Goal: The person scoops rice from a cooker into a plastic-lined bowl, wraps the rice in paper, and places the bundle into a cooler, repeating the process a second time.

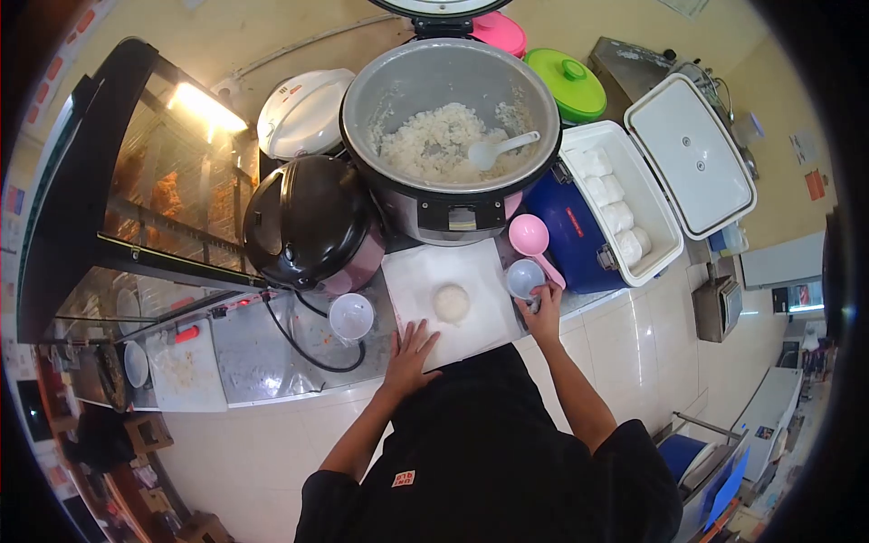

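A round, flat-topped mound of white rice (450, 303) sits on a stack of white paper sheets (412, 271) in front of me. My left hand (413, 356) lies on the front left of the paper, fingers spread and holding nothing. At the paper's right edge, my right hand (544, 315) grips the short handle of a translucent scoop (524, 279), its bowl facing up. Just behind that scoop rests a pink ladle (529, 235), its handle running toward my right hand. Beyond the paper stands a large open rice cooker (462, 213), with cooked rice and a white rice paddle (489, 156) inside.
A blue cooler box (570, 226) on the right holds several white wrapped packs (618, 215); its lid (692, 156) is open. A closed dark-lidded cooker (312, 222), a white bowl (351, 317) and a black cable (303, 348) lie left. Farther left is a lit glass display cabinet (181, 181).
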`<state>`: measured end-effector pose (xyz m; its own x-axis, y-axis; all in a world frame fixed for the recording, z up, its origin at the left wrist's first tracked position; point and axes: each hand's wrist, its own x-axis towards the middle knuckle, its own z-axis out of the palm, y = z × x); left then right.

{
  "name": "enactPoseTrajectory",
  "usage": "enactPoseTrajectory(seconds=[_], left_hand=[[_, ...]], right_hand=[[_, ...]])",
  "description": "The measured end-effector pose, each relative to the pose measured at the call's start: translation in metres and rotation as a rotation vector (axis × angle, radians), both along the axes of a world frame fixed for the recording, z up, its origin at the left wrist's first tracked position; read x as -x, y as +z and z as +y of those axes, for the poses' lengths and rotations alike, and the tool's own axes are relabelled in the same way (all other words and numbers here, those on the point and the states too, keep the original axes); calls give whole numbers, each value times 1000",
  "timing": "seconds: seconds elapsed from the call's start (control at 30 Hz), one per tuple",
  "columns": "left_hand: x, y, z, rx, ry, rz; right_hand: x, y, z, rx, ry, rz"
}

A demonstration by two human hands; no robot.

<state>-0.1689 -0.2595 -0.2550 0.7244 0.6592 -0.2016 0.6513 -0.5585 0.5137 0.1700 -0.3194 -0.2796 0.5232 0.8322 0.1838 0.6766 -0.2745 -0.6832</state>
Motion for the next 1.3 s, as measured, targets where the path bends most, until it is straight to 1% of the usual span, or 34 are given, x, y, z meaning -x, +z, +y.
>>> enactPoseTrajectory(seconds=[0.03, 0.07, 0.2, 0.23, 0.3, 0.33, 0.43, 0.6, 0.7, 0.73, 0.8, 0.83, 0.9, 0.93, 1.03, 1.13, 1.2, 1.23, 1.3], left_hand=[[2, -2, 0, 10, -9, -26], [4, -7, 1, 20, -14, -51], [16, -21, 4, 83, 34, -227], [15, -20, 5, 101, 77, -283], [10, -20, 5, 140, 170, -397], [9, -20, 6, 136, 186, -408], [8, -20, 12, 149, 246, -433], [3, -15, 20, 211, 366, -509], [2, -10, 21, 335, 463, -527], [2, -5, 22, 292, 406, -519], [4, 7, 24, 207, 295, -500], [4, 6, 23, 192, 282, -510], [8, -1, 21, 160, 257, -525], [9, -7, 22, 195, 282, -551], [11, -12, 25, 274, 334, -611], [9, -11, 26, 313, 381, -643], [7, -12, 26, 355, 447, -679], [6, -13, 26, 335, 451, -687], [6, -13, 28, 293, 460, -701]], right_hand=[[0, -2, -2, 24, 1, 14], [0, -3, -3, -18, 4, -18], [20, 49, -9, -125, 28, -160], [26, 54, -13, -139, 42, -201], [35, 55, -21, -34, 331, -71], [39, 57, -24, 20, 472, -6], [67, 65, -14, 34, 587, -107], [61, 46, -3, 255, 674, -180], [57, 48, 5, 333, 703, -168], [57, 52, 9, 356, 707, -154], [57, 57, 16, 381, 687, -103], [56, 59, 20, 393, 679, -76], [50, 65, 28, 436, 708, 121], [47, 66, 31, 456, 721, 220], [38, 68, 38, 381, 708, 334], [36, 69, 45, 358, 678, 289], [37, 64, 49, 236, 700, 245], [37, 62, 49, 175, 710, 223], [34, 64, 46, 185, 752, 124]])
